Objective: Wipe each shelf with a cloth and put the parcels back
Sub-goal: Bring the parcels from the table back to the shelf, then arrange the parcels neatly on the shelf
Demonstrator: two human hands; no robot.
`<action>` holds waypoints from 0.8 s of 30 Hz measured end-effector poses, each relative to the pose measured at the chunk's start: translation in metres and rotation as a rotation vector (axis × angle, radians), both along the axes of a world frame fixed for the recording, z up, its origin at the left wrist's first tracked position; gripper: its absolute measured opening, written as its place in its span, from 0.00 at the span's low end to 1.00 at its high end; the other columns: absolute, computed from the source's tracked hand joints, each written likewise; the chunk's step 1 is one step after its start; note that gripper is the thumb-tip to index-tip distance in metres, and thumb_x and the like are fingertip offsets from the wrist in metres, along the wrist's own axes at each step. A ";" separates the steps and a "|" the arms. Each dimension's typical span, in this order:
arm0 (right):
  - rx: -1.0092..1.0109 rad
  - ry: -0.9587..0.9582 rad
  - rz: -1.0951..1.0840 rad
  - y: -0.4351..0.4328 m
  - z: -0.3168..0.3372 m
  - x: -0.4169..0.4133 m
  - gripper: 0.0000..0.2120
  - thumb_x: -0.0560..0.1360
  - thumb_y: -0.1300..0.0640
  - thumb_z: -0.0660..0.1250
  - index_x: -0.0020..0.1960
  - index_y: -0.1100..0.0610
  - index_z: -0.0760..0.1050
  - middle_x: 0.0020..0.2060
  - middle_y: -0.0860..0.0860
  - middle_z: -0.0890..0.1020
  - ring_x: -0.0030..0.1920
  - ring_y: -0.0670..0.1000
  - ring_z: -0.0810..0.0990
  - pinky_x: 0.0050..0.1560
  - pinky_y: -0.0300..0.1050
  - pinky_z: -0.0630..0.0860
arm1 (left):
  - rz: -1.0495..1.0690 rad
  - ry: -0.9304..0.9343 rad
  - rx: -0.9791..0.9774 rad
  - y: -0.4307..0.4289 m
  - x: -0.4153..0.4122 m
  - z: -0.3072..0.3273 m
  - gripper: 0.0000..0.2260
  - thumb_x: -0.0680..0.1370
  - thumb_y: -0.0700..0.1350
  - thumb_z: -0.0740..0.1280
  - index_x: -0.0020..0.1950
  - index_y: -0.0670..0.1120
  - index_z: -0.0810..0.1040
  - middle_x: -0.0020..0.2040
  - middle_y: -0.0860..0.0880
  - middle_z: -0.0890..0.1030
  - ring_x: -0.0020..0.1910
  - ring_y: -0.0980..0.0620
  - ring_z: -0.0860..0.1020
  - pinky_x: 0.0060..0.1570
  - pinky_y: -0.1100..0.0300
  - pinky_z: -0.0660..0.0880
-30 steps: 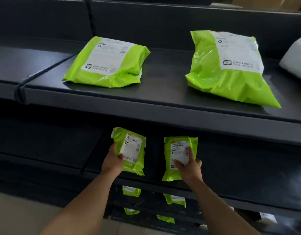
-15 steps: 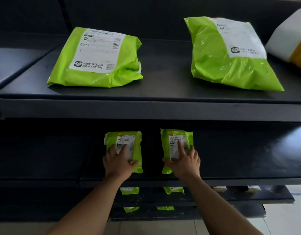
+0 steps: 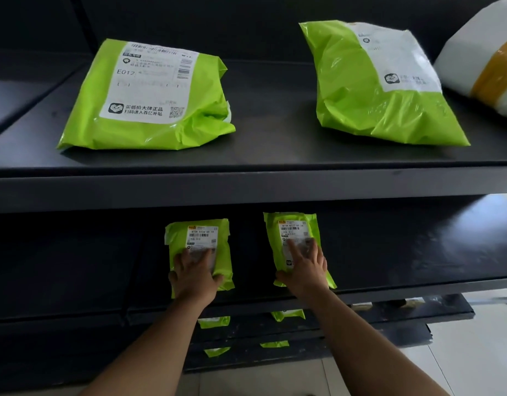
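The left hand (image 3: 193, 277) lies flat on the left small green parcel (image 3: 200, 238), fingers straight over its label and thumb at its right edge. The right hand (image 3: 305, 270) presses the right small green parcel (image 3: 292, 232) the same way, fingers spread and holding nothing. Both parcels sit on the middle shelf (image 3: 417, 252), apart from each other, with their near ends close to the shelf's front lip. That is the likely weak spot: the glossy plastic looks slippery, so a parcel dragged by a lifting palm could slide over the lip and drop toward the lower shelves. Pushing them deeper risks knuckles catching the upper shelf (image 3: 246, 190), which overhangs them. No cloth is in view, so whether this shelf is wiped cannot be told, and parcels may be going back onto dust
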State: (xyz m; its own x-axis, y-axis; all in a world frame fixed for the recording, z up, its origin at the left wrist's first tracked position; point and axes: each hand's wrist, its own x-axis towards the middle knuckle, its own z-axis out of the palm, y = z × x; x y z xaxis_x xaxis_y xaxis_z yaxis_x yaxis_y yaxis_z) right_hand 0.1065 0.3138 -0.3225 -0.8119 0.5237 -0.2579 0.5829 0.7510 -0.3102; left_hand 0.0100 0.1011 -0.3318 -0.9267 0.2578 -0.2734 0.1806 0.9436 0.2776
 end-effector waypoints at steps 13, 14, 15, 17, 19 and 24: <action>-0.240 0.413 -0.320 0.017 0.035 0.064 0.20 0.76 0.53 0.68 0.66 0.56 0.75 0.67 0.52 0.74 0.66 0.51 0.73 0.63 0.41 0.70 | -0.220 -0.052 0.664 0.065 0.053 0.040 0.14 0.80 0.47 0.64 0.65 0.47 0.75 0.59 0.50 0.79 0.59 0.52 0.76 0.52 0.63 0.72; -0.266 0.441 -0.371 0.021 0.039 0.076 0.19 0.76 0.54 0.68 0.65 0.56 0.76 0.65 0.52 0.76 0.63 0.51 0.76 0.59 0.40 0.71 | -0.241 -0.104 0.707 0.076 0.060 0.044 0.13 0.80 0.47 0.64 0.63 0.47 0.76 0.57 0.51 0.79 0.57 0.53 0.77 0.51 0.64 0.72; -0.283 0.458 -0.413 0.025 0.043 0.087 0.18 0.76 0.54 0.68 0.65 0.55 0.76 0.63 0.52 0.78 0.60 0.50 0.78 0.56 0.39 0.72 | -0.263 -0.144 0.733 0.086 0.068 0.047 0.11 0.80 0.47 0.64 0.62 0.47 0.77 0.55 0.52 0.80 0.55 0.55 0.78 0.49 0.65 0.72; -0.280 0.472 -0.476 0.034 0.049 0.111 0.17 0.76 0.53 0.67 0.65 0.54 0.76 0.59 0.51 0.81 0.51 0.47 0.80 0.48 0.37 0.71 | -0.316 -0.187 0.746 0.108 0.083 0.054 0.09 0.80 0.47 0.63 0.59 0.48 0.78 0.52 0.54 0.80 0.51 0.57 0.78 0.46 0.69 0.72; -0.268 0.489 -0.555 0.046 0.052 0.138 0.18 0.76 0.53 0.67 0.65 0.54 0.76 0.51 0.50 0.83 0.44 0.44 0.78 0.45 0.36 0.69 | -0.373 -0.198 0.738 0.133 0.101 0.060 0.08 0.81 0.47 0.63 0.58 0.48 0.78 0.50 0.54 0.80 0.48 0.59 0.77 0.42 0.72 0.70; -0.244 0.509 -0.739 0.089 0.063 0.221 0.20 0.76 0.52 0.67 0.66 0.55 0.74 0.54 0.52 0.82 0.52 0.51 0.80 0.49 0.40 0.72 | -0.512 -0.300 0.723 0.205 0.162 0.068 0.07 0.80 0.46 0.63 0.56 0.49 0.78 0.49 0.54 0.80 0.50 0.57 0.78 0.43 0.70 0.71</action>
